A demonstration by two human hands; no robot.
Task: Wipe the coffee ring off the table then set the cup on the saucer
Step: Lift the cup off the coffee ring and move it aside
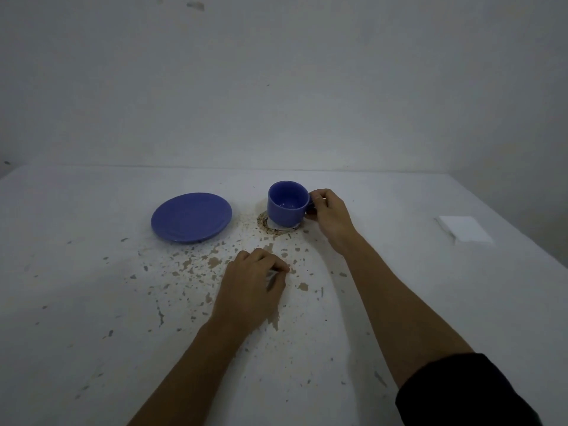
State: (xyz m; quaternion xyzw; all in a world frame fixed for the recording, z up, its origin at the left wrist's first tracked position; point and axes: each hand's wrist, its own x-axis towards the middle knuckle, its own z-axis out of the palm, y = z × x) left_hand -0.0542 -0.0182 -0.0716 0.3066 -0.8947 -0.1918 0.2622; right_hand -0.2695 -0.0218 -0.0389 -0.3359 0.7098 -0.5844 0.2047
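A blue cup (pixel 287 204) stands at the middle of the white table, tilted a little, with its base over a dark coffee ring (pixel 270 227) that shows in front and to the left. My right hand (pixel 327 215) grips the cup's handle from the right. The matching blue saucer (pixel 191 217) lies empty to the cup's left. My left hand (pixel 253 285) rests on the table in front of the ring, fingers curled around something small and whitish that is mostly hidden.
A stack of white tissues or napkins (pixel 464 229) lies at the right of the table (pixel 92 302). The table's white paint is chipped in brown flecks around its middle. A bare wall rises behind the far edge.
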